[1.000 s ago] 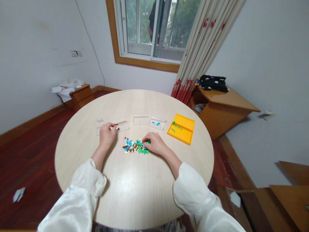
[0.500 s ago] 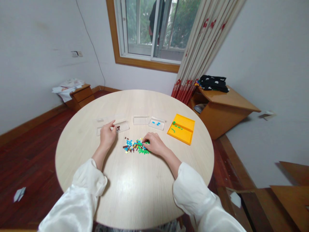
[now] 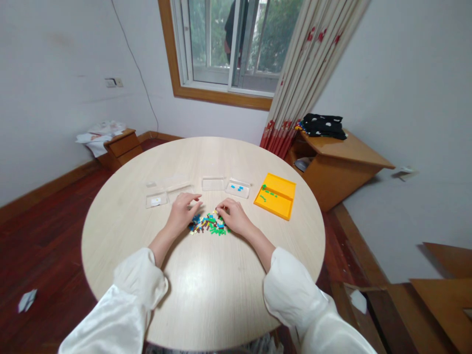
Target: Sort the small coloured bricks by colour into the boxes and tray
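We are bringing our left hand [image 3: 182, 211] away from the transparent plastic boxes and hovering it at the left edge of the mixed pile of small blue, green, brown and yellow plastic pieces [image 3: 212, 223]. Its thumb and fingers are standing well apart, and we are seeing nothing between them. Our right hand [image 3: 235, 215] is staying at the pile's far right edge, bringing its thumb and fingertips close together; whether a piece is sitting between them, we cannot tell. For the work, the change is meaning that both hands are now reaching in at the loose pieces, with the left one looking free to grip again.

The pile is lying directly on the round pale wooden bench [image 3: 206, 295], between our hands. Counting, we are making out two hands and four transparent boxes: one [image 3: 148, 202] at the far left, holding whitish pieces [image 3: 156, 201] too small to number; one [image 3: 180, 187] beside it, which our left hand is partly hiding; one [image 3: 213, 184] at the middle; and one [image 3: 238, 194] to its right, holding what is looking like three blue pieces [image 3: 233, 187]. One open yellow plastic case [image 3: 282, 184] is resting rightmost, carrying several green pieces [image 3: 270, 192]. The pile itself is containing dozens, overlapping too much for us to be counting them exactly.
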Demonstrator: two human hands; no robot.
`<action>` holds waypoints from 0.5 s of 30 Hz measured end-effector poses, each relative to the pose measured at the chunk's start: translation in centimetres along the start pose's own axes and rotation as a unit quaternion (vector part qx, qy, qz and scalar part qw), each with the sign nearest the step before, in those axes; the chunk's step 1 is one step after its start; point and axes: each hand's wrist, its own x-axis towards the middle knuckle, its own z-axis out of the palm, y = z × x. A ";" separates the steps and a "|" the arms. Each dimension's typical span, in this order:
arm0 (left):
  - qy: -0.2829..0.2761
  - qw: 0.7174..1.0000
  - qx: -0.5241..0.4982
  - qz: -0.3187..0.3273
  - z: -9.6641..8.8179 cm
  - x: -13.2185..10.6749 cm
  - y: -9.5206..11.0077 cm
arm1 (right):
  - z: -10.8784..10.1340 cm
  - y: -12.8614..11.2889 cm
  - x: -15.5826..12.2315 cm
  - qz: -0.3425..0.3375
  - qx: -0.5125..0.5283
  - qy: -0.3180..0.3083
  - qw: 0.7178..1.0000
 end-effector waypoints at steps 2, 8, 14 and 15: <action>-0.041 0.998 -0.020 0.039 0.7 -0.4 1.0 | 0.2 0.0 0.1 -0.001 0.030 0.009 1.000; -0.102 0.991 -0.063 0.067 1.6 -0.9 2.2 | 0.6 0.1 0.1 -0.001 0.092 0.006 0.996; -0.085 0.994 -0.050 0.057 1.3 -0.8 2.1 | 0.5 0.5 0.2 -0.004 0.098 0.015 0.995; -0.079 0.994 -0.047 0.057 1.2 -0.8 2.1 | 0.4 0.6 0.2 -0.005 0.080 0.017 0.997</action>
